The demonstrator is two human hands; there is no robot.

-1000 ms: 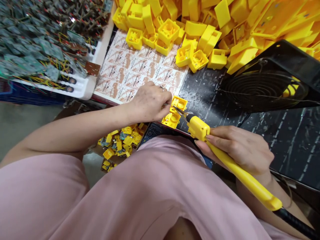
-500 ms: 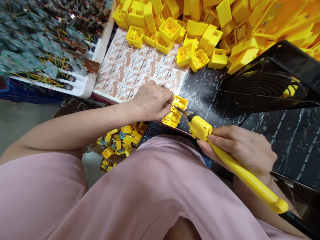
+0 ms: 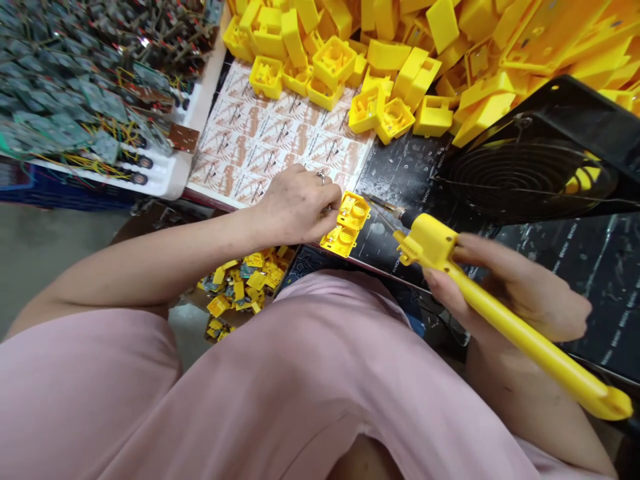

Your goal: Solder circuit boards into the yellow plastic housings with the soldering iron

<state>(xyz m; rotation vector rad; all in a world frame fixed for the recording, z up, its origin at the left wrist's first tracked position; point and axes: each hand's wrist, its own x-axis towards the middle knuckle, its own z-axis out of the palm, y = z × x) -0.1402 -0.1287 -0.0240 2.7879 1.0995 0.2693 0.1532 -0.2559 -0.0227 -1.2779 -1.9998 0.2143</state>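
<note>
My left hand [image 3: 303, 203], a ring on one finger, is closed at the left side of a small yellow plastic housing [image 3: 347, 230]. The housing lies with its inside facing up at the table's front edge, and small metal pieces show in it. My fingertips are partly hidden, so the exact grip does not show fully. My right hand [image 3: 520, 287] is wrapped around a yellow soldering iron [image 3: 475, 293] with a dark cable at its rear. The iron's thin tip is to the right of the housing, apart from it.
Several yellow housings [image 3: 395, 120] are heaped at the back. A black fan [image 3: 520, 173] stands to the right. Printed sheets [image 3: 270, 143] lie on the table. At left, a white foam tray [image 3: 170, 175] holds circuit boards and wires. Below is a box of yellow parts [image 3: 245, 287].
My right hand has drawn the soldering iron back to the right, so its tip has left the housing. My left hand stays at the housing, with only a slight shift in view.
</note>
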